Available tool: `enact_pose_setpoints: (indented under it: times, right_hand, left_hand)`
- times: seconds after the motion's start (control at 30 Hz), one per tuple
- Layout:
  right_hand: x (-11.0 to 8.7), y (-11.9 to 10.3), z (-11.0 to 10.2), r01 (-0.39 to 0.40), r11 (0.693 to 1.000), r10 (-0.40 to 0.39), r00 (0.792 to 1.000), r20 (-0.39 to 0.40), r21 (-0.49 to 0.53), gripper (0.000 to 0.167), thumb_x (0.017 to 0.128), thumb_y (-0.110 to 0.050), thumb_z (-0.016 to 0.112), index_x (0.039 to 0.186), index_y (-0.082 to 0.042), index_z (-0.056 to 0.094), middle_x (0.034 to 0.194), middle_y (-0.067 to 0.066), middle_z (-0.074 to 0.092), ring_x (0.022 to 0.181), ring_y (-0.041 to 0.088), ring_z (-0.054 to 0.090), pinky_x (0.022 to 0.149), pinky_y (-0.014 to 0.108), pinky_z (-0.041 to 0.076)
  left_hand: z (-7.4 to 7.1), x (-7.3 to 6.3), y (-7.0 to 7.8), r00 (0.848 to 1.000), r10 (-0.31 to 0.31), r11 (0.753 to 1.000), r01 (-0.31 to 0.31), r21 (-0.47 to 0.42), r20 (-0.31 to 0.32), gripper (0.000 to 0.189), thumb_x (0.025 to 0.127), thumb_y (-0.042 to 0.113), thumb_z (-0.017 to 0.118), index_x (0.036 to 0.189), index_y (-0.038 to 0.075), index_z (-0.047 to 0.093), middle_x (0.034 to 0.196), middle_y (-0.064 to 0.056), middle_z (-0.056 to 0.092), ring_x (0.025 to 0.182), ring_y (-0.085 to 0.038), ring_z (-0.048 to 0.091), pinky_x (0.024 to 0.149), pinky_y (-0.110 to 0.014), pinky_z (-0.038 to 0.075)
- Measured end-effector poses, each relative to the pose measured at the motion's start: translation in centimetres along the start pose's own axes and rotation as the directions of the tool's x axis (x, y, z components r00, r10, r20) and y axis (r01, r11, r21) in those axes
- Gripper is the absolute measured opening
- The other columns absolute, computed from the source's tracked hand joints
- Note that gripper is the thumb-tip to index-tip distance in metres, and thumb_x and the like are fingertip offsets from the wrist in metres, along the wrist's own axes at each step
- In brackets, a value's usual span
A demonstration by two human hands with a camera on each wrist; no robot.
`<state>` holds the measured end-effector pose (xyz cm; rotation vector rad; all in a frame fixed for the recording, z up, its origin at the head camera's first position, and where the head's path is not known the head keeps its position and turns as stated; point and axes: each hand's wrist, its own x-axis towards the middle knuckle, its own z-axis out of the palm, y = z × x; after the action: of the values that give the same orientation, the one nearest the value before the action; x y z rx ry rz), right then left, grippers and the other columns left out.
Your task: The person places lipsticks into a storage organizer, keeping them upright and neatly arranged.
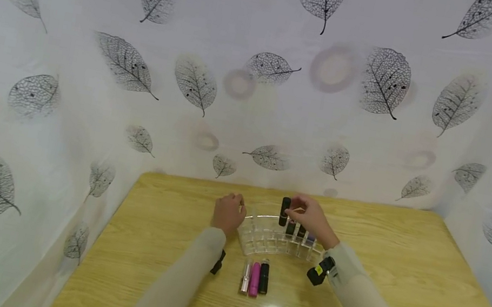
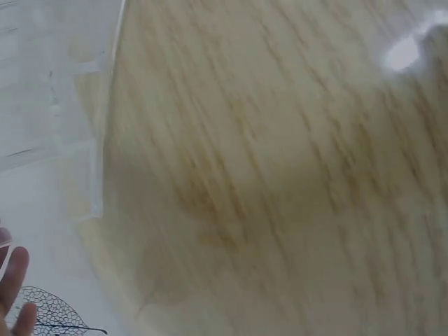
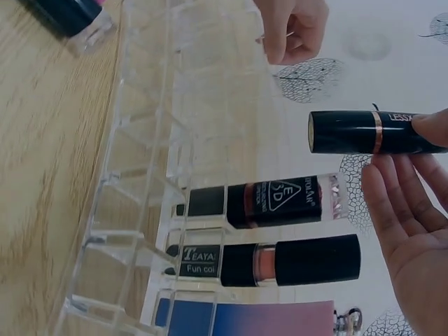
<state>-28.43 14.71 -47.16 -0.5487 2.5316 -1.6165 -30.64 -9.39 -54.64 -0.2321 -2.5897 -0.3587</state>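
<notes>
My right hand (image 1: 311, 219) pinches a black lipstick (image 3: 343, 133) with a copper band between thumb and fingers, above the back row of a clear curved lipstick organizer (image 1: 255, 243). At the organizer's left end, my left hand (image 1: 229, 213) grips its edge; a thumb and fingers show round that edge in the right wrist view. Three lipsticks stand in the organizer's back row: a black one with a glittery clear end (image 3: 283, 201), a black one with a pinkish band (image 3: 301, 260) and a blue-to-pink one (image 3: 273, 318).
On the wooden table (image 1: 150, 246), in front of the organizer, a silvery pink lipstick (image 1: 246, 277), a magenta lipstick (image 1: 255, 279) and a black lipstick (image 1: 264, 278) lie side by side. A white leaf-patterned curtain (image 1: 272, 114) surrounds the table's back and sides.
</notes>
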Motion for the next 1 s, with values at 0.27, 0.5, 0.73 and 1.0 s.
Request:
enact_pose_setpoints:
  times: [0.27,0.5,0.73,1.0]
  right_hand:
    - [1.0,1.0,0.2,0.081,0.981,-0.067,0.994,0.085,-0.175,0.028,0.085,-0.007,0.064,0.111,0.004,0.058,0.093,0.015,0.062,0.088,0.024,0.061,0.076,0.033,0.054]
    - [1.2,1.9,0.5,0.075,0.969,-0.043,0.989,0.142,-0.233,0.023,0.084,-0.005,0.065,0.105,0.001,0.059,0.093,0.012,0.064,0.087,0.021,0.062,0.075,0.031,0.054]
    - [1.2,1.9,0.8,0.091,0.959,-0.041,0.982,0.187,-0.268,0.017,0.082,-0.005,0.067,0.098,-0.003,0.061,0.088,0.009,0.065,0.08,0.016,0.061,0.07,0.027,0.053]
    - [1.3,1.8,1.0,0.136,0.923,-0.052,0.971,0.232,-0.36,0.011,0.082,-0.005,0.067,0.092,-0.006,0.063,0.084,0.005,0.067,0.075,0.012,0.061,0.07,0.03,0.052]
  left_hand:
    - [0.9,-0.1,-0.1,0.999,-0.012,1.0,0.012,-0.016,-0.039,0.008,0.081,0.019,0.065,0.079,0.014,0.059,0.076,-0.002,0.06,0.068,-0.02,0.061,0.068,-0.038,0.047]
    - [0.8,-0.3,0.3,0.999,-0.047,0.998,0.046,-0.044,-0.022,0.008,0.082,0.017,0.064,0.079,0.013,0.057,0.076,-0.004,0.058,0.066,-0.02,0.058,0.062,-0.036,0.043]
    - [0.8,-0.4,0.4,0.997,-0.055,0.997,0.052,-0.051,-0.061,0.009,0.081,0.016,0.065,0.079,0.012,0.058,0.076,-0.005,0.058,0.066,-0.02,0.058,0.062,-0.038,0.046]
    - [0.3,-0.4,0.6,0.996,-0.081,0.995,0.079,-0.061,-0.037,0.009,0.081,0.015,0.065,0.079,0.012,0.057,0.076,-0.006,0.058,0.066,-0.022,0.058,0.063,-0.039,0.046]
